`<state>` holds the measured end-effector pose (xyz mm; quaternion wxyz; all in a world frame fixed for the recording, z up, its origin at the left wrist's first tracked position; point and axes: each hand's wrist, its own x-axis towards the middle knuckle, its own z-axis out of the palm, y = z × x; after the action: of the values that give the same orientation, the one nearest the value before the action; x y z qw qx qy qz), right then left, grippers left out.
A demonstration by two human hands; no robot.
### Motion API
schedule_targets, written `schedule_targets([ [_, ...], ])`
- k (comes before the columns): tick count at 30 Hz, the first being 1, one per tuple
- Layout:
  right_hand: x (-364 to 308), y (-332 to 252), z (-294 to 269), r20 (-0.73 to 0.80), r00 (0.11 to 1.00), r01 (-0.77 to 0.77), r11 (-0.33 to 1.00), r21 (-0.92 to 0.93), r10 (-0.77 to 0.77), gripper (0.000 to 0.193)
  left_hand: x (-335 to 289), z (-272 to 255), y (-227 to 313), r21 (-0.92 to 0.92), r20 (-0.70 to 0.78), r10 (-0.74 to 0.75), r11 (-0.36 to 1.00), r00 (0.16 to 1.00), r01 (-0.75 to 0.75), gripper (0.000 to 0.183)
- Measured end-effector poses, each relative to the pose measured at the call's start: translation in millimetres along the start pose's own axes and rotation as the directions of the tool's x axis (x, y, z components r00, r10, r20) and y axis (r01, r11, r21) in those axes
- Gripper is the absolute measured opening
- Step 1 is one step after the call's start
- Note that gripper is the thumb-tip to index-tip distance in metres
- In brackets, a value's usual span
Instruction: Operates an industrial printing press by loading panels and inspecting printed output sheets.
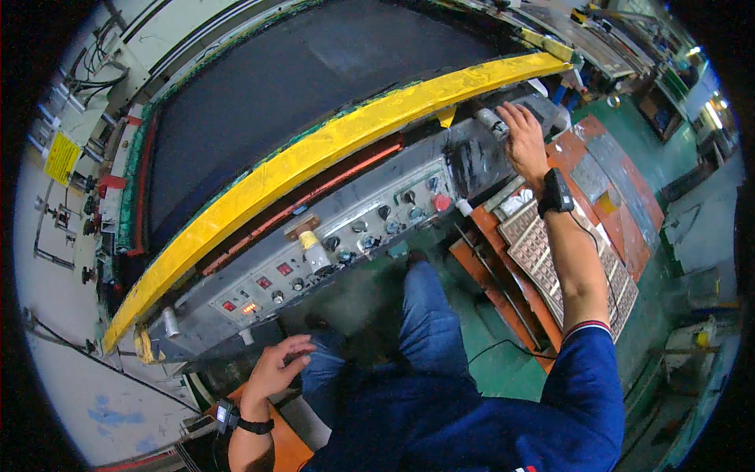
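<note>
My right hand [525, 143] is at the right end of the machine's dark front beam, against a short grey cylinder [491, 123]. Its fingers are loosely stretched beside the cylinder and not wrapped round it. Over my left thigh, my left hand [280, 366] hangs with fingers apart and nothing in it. Between my hands runs the machine's control panel [259, 285], with black knobs, lit red switches and a red button [442, 203]. Above it a yellow bar [314, 165] lies along the front of a large frame with a dark screen [291, 86].
Right of my legs, sheets printed with a repeating pattern [543, 252] lie on an orange-brown stack of boards [625, 197]. A white cylinder with a yellow top [316, 253] sticks out from the panel. Another short grey cylinder [171, 322] stands at the beam's left end. A cable crosses the green floor [503, 370].
</note>
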<state>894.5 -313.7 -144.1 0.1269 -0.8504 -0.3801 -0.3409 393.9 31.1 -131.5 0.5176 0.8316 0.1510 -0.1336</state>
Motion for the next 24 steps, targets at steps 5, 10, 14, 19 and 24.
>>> schedule_targets([
  [5, 1.9, 1.6, 6.0, 0.061, 0.997, 0.045, 0.995, -0.084, -0.04, 0.059, 2.0, -0.5, -2.4, -0.027, 0.002, -0.058, 0.998, 0.998, 0.058, 0.04],
  [10, 8.5, 0.4, 6.7, 0.095, 0.995, 0.037, 0.992, -0.118, -0.026, 0.06, 7.5, 0.8, 0.1, 0.012, 0.005, -0.013, 1.0, 1.0, 0.013, 0.04],
  [14, 5.0, 1.1, 0.2, -0.014, 0.999, -0.038, 0.998, -0.046, 0.038, 0.057, 6.7, 1.7, -4.5, 0.021, 0.007, 0.051, 0.998, 0.999, -0.052, 0.039],
  [19, -105.6, 41.7, -43.1, -0.075, 0.974, -0.215, 0.977, 0.005, 0.215, 0.053, 2.7, 7.3, -19.1, -0.088, -0.028, 0.031, 0.996, 0.999, -0.034, 0.039],
  [24, -341.2, 99.1, -146.6, 0.027, 0.584, -0.759, 0.558, -0.336, 0.811, 0.044, 5.0, 10.2, -25.3, -0.137, 0.018, 0.021, 0.99, 1.0, -0.018, 0.042],
])
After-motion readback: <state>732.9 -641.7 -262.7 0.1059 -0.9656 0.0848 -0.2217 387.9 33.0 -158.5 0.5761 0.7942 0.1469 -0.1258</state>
